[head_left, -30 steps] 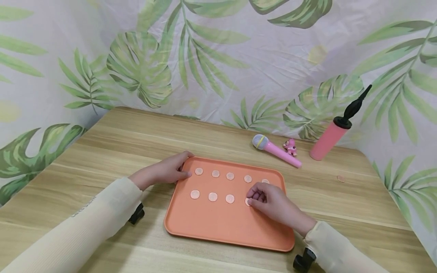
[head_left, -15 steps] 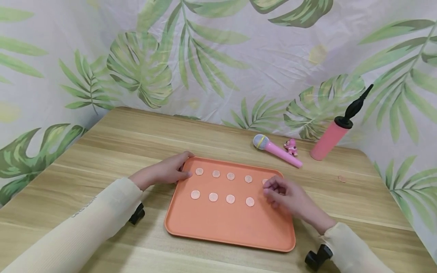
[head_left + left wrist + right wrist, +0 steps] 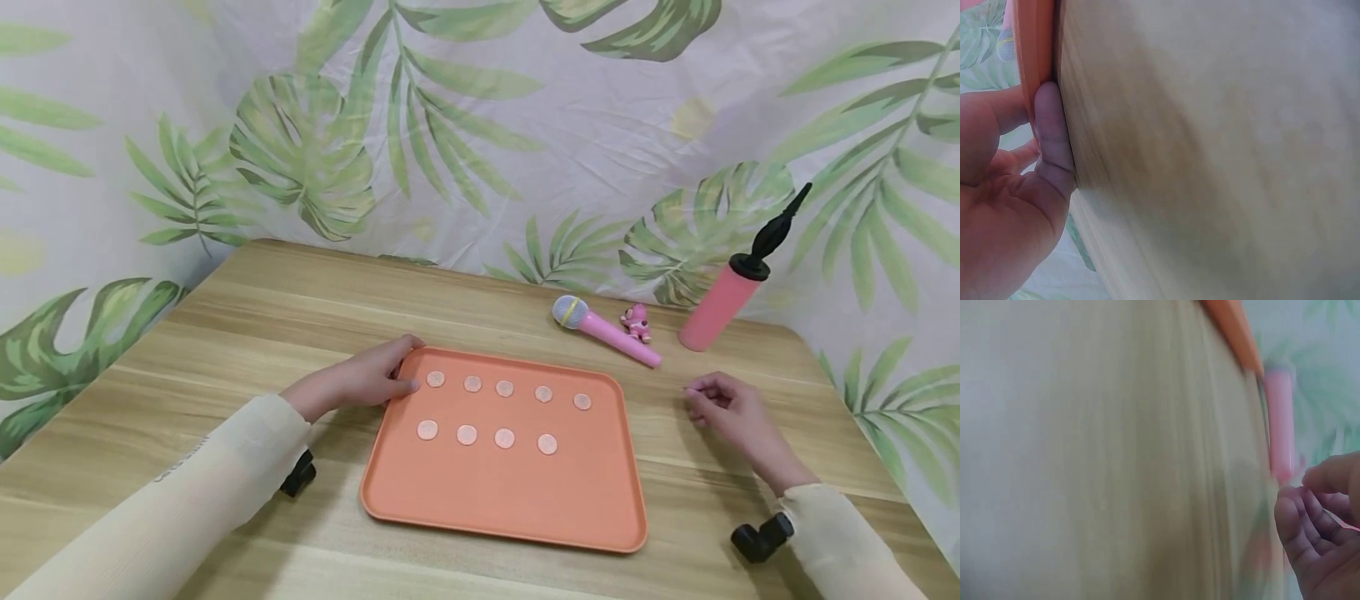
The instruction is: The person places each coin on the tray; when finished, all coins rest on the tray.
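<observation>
An orange tray point(image 3: 502, 500) lies on the wooden table, with several small round pale pink discs point(image 3: 505, 438) set in two rows on it. The upper row reaches farther right than the lower. My left hand point(image 3: 360, 379) grips the tray's left rim; in the left wrist view its thumb point(image 3: 1052, 119) lies along the tray's side point(image 3: 1035, 44). Right of the tray, my right hand point(image 3: 731, 417) is just above the table, fingers loosely curled. In the right wrist view no thing shows between the fingertips of that hand point(image 3: 1329, 531).
Behind the tray lies a pink toy microphone point(image 3: 607, 333), with a small pink figurine point(image 3: 636, 322) beside it. A pink hand pump point(image 3: 723, 304) with a black nozzle stands at the back right. Leaf-patterned cloth point(image 3: 450, 125) hangs behind the table point(image 3: 315, 292).
My right hand has moved from the lower row rightward, off the tray. The far-right upper disc is uncovered; the single disc on the table is now out of sight. My left hand stays.
</observation>
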`<state>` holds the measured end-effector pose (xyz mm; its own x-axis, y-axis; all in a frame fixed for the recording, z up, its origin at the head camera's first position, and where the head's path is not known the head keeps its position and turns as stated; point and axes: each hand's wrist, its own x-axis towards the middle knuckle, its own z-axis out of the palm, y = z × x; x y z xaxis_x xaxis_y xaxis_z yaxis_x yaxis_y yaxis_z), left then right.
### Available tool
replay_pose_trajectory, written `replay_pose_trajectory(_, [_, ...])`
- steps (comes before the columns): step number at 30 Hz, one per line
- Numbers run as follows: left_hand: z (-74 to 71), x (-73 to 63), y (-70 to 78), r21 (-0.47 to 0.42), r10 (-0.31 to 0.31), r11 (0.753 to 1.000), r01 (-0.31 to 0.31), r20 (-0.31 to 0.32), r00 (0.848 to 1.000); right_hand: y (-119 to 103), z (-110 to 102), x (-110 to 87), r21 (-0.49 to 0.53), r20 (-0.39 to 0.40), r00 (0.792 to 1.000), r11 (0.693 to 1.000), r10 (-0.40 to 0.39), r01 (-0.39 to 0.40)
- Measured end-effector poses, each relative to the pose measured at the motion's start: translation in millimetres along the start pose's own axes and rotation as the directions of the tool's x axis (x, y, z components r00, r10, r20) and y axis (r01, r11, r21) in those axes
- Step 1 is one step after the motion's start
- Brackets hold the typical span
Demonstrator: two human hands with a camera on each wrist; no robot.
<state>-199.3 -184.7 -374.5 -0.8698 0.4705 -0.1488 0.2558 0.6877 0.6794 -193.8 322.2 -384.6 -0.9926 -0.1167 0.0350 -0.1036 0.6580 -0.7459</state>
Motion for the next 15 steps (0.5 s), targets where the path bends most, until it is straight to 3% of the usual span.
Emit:
replay_pose_trajectory(8, [-0.7, -2.2, 1.8, 0.001, 0.002, 1.0, -0.002, 0.001, 1.0, 45, -43, -3.8, -0.115, -0.146, 0.983, 0.984, 0.116, -0.133])
replay_pose_trajectory(15, [-0.2, -1.9, 1.6, -0.002, 0.002, 1.0, -0.002, -0.002, 1.0, 59, -57, -1.7, -0.136, -0.135, 0.964, 0.96, 0.227, -0.245])
